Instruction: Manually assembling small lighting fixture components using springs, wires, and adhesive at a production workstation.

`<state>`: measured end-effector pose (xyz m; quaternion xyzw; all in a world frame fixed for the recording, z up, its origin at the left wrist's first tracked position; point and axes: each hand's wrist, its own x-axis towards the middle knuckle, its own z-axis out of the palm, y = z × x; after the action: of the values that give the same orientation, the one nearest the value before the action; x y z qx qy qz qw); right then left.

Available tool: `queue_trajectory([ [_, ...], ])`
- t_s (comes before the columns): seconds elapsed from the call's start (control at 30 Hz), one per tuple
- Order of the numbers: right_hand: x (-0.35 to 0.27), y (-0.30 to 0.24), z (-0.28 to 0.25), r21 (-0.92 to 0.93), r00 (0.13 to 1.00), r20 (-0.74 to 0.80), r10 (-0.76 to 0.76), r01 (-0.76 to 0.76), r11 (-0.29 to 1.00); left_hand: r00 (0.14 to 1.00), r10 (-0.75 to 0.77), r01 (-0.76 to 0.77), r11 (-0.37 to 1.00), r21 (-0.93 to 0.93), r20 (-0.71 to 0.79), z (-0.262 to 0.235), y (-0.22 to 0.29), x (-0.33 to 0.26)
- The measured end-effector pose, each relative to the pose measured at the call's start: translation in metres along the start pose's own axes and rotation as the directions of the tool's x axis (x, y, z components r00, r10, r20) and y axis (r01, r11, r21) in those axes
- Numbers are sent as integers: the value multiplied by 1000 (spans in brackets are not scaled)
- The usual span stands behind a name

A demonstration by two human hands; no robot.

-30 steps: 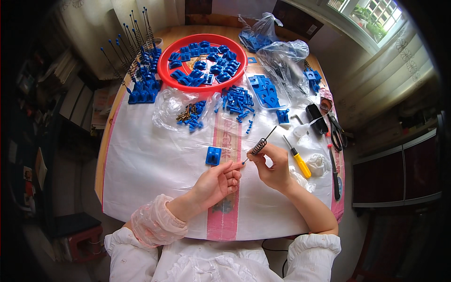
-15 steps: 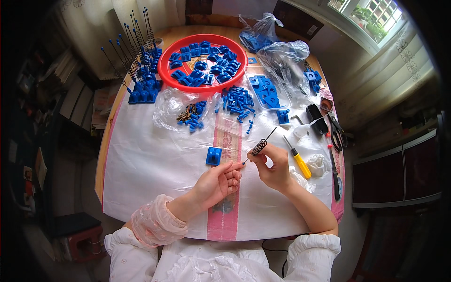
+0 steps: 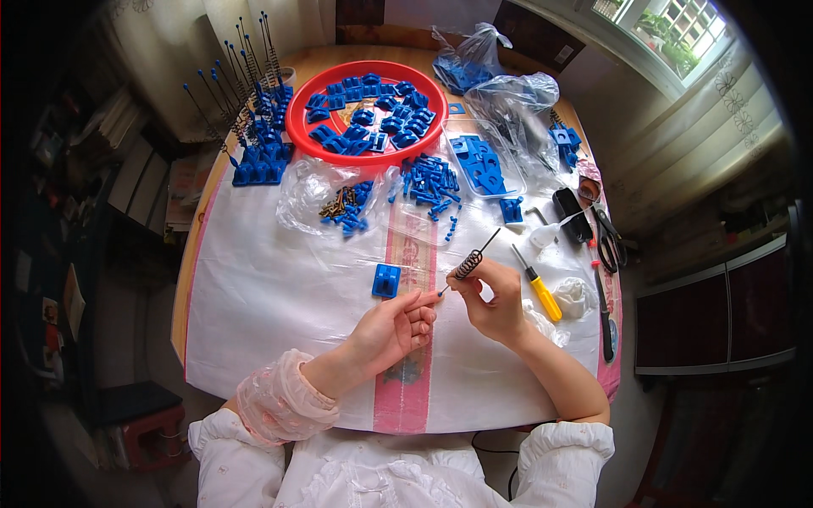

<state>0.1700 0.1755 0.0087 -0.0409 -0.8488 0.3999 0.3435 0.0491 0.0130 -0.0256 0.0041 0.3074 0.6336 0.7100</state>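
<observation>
My right hand [image 3: 495, 302] is closed, its fingertips pinching a thin dark rod [image 3: 486, 240] with a black coil spring [image 3: 468, 265] around it. The rod slants, and a small blue tip [image 3: 440, 294] at its lower end touches the index fingertip of my left hand [image 3: 391, 332]. That hand is palm up, index finger stretched out and the other fingers loosely bent, with nothing in the palm. Just beyond it, a square blue plastic base [image 3: 386, 280] with a raised middle lies on the white sheet.
A red basin [image 3: 295, 140] holds several blue parts. Sprung rods stand in blue bases [image 3: 258, 165] at far left. Brass screws [image 3: 340, 206], blue pegs [image 3: 430, 179] and a clear tray [image 3: 517, 188] lie ahead. On the right are a yellow-handled screwdriver [image 3: 547, 300], scissors [image 3: 608, 241] and a knife [image 3: 606, 332].
</observation>
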Motion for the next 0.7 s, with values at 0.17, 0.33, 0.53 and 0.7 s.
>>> queue_trajectory([
  [0.17,0,1,1,2,1000,-6,0,0,1000,1000,-6,6,1000,-4,-1,0,0,0],
  [0.33,0,1,1,-2,1000,-15,-7,7,1000,1000,-13,13,1000,-1,0,0,0,0],
  [0.53,0,1,1,-4,1000,-8,-3,3,1000,1000,-12,12,1000,6,6,-2,0,1],
  [0.7,0,1,1,-4,1000,-6,-5,5,1000,1000,-9,9,1000,8,5,0,0,0],
])
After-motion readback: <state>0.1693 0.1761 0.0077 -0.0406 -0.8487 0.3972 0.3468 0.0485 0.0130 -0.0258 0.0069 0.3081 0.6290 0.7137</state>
